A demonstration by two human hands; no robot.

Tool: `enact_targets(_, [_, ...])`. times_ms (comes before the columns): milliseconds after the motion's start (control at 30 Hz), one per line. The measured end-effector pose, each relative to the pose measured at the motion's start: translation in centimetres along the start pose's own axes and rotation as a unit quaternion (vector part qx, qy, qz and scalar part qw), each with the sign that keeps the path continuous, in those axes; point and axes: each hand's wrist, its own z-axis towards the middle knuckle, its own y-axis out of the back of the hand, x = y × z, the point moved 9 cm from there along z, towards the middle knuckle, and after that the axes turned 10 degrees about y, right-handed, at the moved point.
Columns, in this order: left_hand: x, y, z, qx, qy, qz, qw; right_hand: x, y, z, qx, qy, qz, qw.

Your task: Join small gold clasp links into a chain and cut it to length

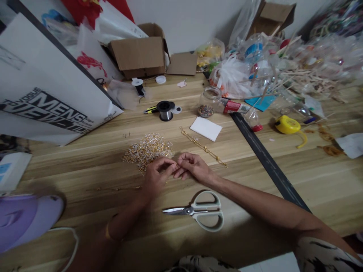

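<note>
The left hand [155, 177] and the right hand [195, 169] meet at their fingertips above the bench [249, 226], thumb and forefinger of each pinched on a tiny item [176, 166] too small to identify. A thin beaded strand [117, 188] lies to the left of the left hand, which partly hides it. Just beyond that hand spreads a heap of small gold- and silver-coloured pieces [149, 147]. Beyond the right hand, a gold-coloured chain [204, 148] lies at a slant, a white card [206, 128] near it. On the body side, pale-handled scissors [195, 209] rest with their blades pointing left. Farther out stand a wire spool [166, 113], beside a yellow-and-black cutter [150, 110], and a clear jar [210, 100] with small beads at its bottom. To the right, a dark strip [263, 155] crosses the bench; past it sits a yellow tape measure [287, 124]. A purple iron [31, 217] occupies the left edge, and an open cardboard box [138, 54] the back.
</note>
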Motion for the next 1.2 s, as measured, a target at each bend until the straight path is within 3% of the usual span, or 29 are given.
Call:
enact_targets(167, [0.5,0.1,0.4,0.033,0.062,-0.104,0.992,0.4,-0.3,0.0,0.018,0.019,-0.043,0.999])
enact_targets(333, [0.8,0.5,0.6,0.014,0.085,-0.112,0.99,1.9,-0.3,-0.2,0.017,0.071,-0.127,0.989])
enact_targets(467, [1.5,0.3,0.6,0.035,0.126,-0.111,0.985,2.6,-0.2,-0.3,0.014,0.097,-0.159,0.982])
enact_targets(800, [2.9,-1.2,0.8,0.099,0.162,-0.249,0.95,2.4,-0.1,-0.2,0.02,0.093,-0.189,0.977])
enact_targets(1000, [2.7,-1.0,0.8,0.098,0.151,-0.253,0.951,2.2,0.0,-0.2,0.016,0.092,-0.188,0.978])
enact_targets(1200, [2.7,-1.3,0.6,0.11,0.181,-0.289,0.934,2.3,0.0,-0.1,0.02,0.096,-0.188,0.977])
